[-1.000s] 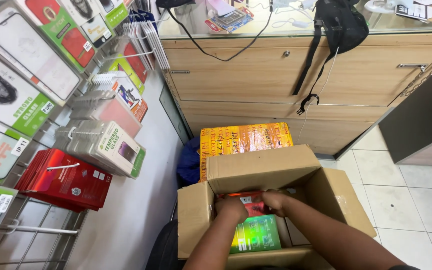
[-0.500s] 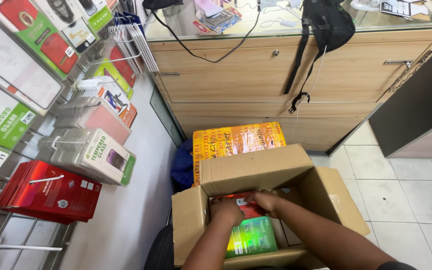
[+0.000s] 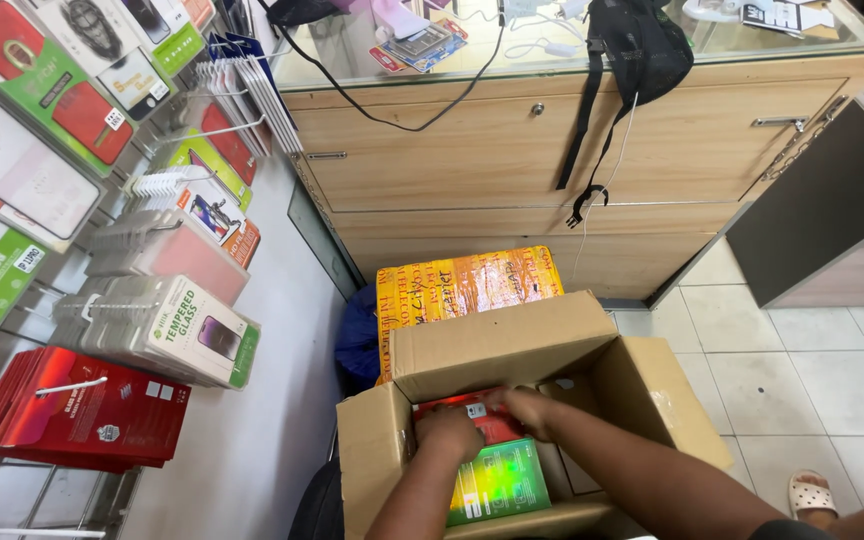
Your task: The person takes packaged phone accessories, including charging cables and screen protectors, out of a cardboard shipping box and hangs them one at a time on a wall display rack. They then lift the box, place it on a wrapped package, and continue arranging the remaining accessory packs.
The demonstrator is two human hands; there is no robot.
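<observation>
Both my hands are down inside an open cardboard box (image 3: 512,345) on the floor. My left hand (image 3: 449,432) rests on a stack of flat red packets (image 3: 492,426) at the box's left side, fingers curled around their edge. My right hand (image 3: 524,408) grips the same red packets from the right. Under them lies a shiny green packet (image 3: 497,485). How firmly each hand holds the packets is partly hidden by the box wall.
A yellow-orange wrapped parcel (image 3: 467,282) stands behind the box against a wooden counter (image 3: 552,160) with a glass top. A black bag (image 3: 642,50) hangs over the counter. Hooks with packaged phone accessories (image 3: 122,330) fill the wall at left. A sandalled foot (image 3: 812,492) is at lower right.
The view has shifted slightly. My hands stay inside the box on the red packets, with only small movement.
</observation>
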